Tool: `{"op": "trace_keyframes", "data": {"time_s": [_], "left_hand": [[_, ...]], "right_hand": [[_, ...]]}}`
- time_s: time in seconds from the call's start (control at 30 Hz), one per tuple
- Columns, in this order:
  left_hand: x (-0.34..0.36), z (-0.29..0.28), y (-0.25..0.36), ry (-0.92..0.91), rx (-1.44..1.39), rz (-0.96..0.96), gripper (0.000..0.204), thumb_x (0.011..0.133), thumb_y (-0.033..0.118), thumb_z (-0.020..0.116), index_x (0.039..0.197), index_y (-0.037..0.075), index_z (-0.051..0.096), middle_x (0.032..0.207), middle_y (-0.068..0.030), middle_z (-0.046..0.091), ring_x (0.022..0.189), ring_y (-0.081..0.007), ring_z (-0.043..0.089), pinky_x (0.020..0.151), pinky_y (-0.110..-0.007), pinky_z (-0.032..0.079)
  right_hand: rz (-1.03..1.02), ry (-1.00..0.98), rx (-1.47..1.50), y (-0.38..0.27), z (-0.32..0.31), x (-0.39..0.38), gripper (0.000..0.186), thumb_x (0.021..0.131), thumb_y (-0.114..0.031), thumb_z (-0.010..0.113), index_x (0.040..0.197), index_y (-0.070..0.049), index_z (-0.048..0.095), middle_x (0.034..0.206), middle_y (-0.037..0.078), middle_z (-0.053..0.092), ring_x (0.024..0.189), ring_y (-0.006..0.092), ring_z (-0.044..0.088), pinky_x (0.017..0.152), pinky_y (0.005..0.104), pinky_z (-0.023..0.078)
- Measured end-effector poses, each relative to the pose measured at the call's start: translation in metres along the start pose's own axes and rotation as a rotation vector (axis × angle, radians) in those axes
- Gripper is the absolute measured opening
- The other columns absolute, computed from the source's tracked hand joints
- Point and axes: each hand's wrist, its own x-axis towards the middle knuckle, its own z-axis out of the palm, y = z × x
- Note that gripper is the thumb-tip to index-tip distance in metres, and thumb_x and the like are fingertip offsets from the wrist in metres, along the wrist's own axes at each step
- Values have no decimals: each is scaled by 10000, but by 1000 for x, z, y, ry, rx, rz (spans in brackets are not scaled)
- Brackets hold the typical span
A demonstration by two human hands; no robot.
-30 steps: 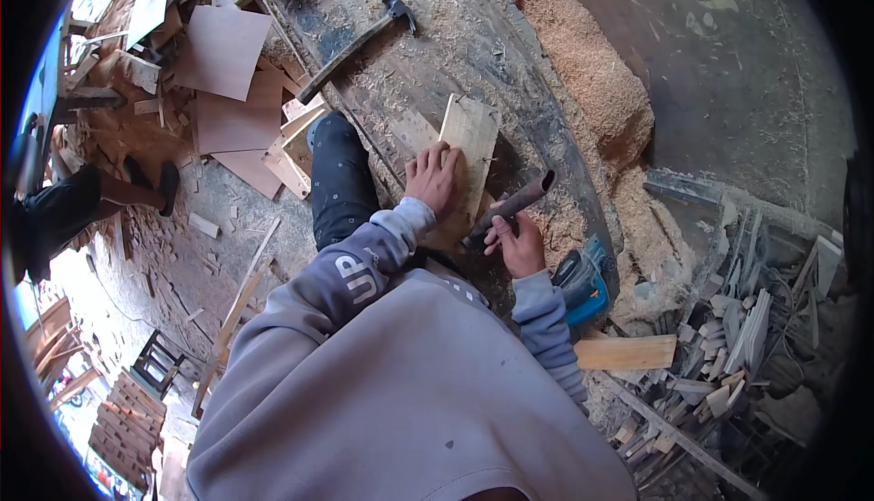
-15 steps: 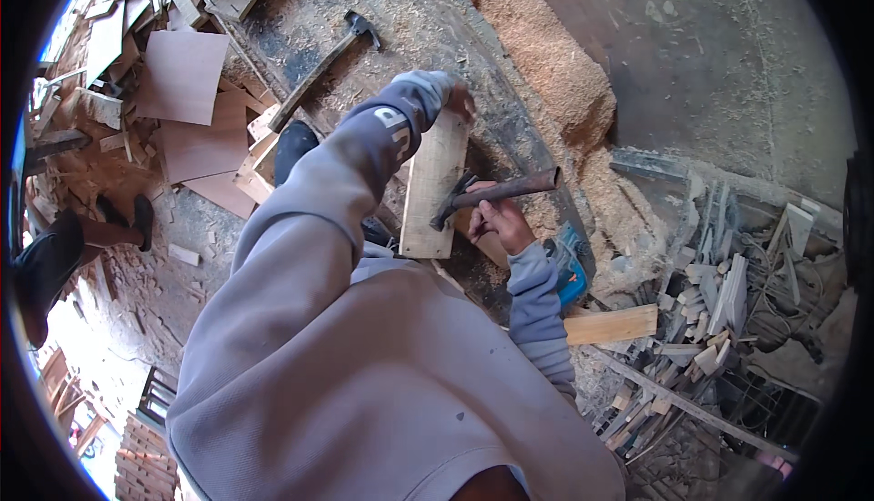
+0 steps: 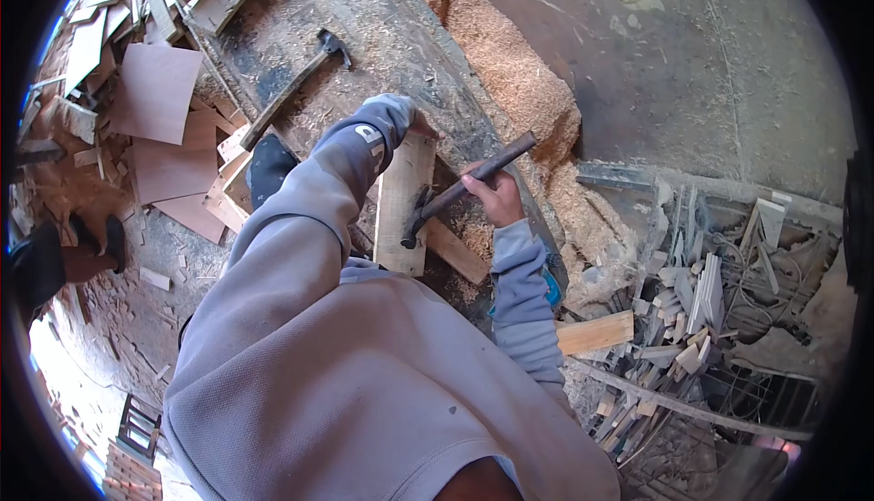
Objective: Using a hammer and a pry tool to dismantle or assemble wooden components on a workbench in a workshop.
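A pale wooden board (image 3: 394, 228) lies lengthwise in front of me, with a shorter piece of wood (image 3: 456, 251) angled beside its right side. My left hand (image 3: 420, 122) is at the board's far end, its fingers hidden by wrist and sleeve. My right hand (image 3: 494, 194) is closed on the dark shaft of a hammer (image 3: 446, 197), whose head rests on or just over the board near its near end. A second hammer (image 3: 293, 91) lies beyond my left arm on the dusty work surface (image 3: 382, 36). A blue power tool (image 3: 552, 287) is mostly hidden behind my right forearm.
Loose plywood sheets (image 3: 157, 91) and offcuts pile up at the left, where another person's legs (image 3: 94, 260) show. A long heap of wood shavings (image 3: 523, 91) runs along the right of the work surface. Wood scraps (image 3: 696, 310) and cables lie at the lower right.
My left hand has moved from the board's middle to its far end. The hammer in my right hand has swung round, its head now at the board, its handle pointing up right.
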Motion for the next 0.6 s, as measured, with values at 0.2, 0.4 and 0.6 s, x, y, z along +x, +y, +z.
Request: {"op": "trace_keyframes", "data": {"time_s": [0.2, 0.4, 0.6], "left_hand": [[15, 5, 5, 26, -54, 80, 374, 940, 385, 533, 1177, 119, 647, 1092, -139, 670, 988, -288, 632, 873, -395, 488], [21, 10, 7, 39, -95, 117, 372, 941, 392, 531, 1159, 116, 653, 1069, -138, 673, 968, -283, 635, 857, -394, 490], [25, 9, 5, 54, -119, 141, 372, 942, 399, 529, 1140, 112, 660, 1046, -138, 676, 949, -279, 637, 841, -393, 491]], "right_hand": [[-140, -55, 388, -24, 11, 20, 146, 812, 13, 558, 948, -14, 511, 789, 111, 574, 687, 209, 572, 681, 375, 507], [-122, 92, 705, -57, 24, 46, 63, 859, -69, 543, 906, -74, 502, 591, 36, 433, 479, 145, 435, 464, 338, 408], [-154, 244, 535, -78, 36, 37, 311, 951, -182, 547, 672, -122, 424, 522, -24, 383, 415, 86, 371, 408, 256, 355]]}}
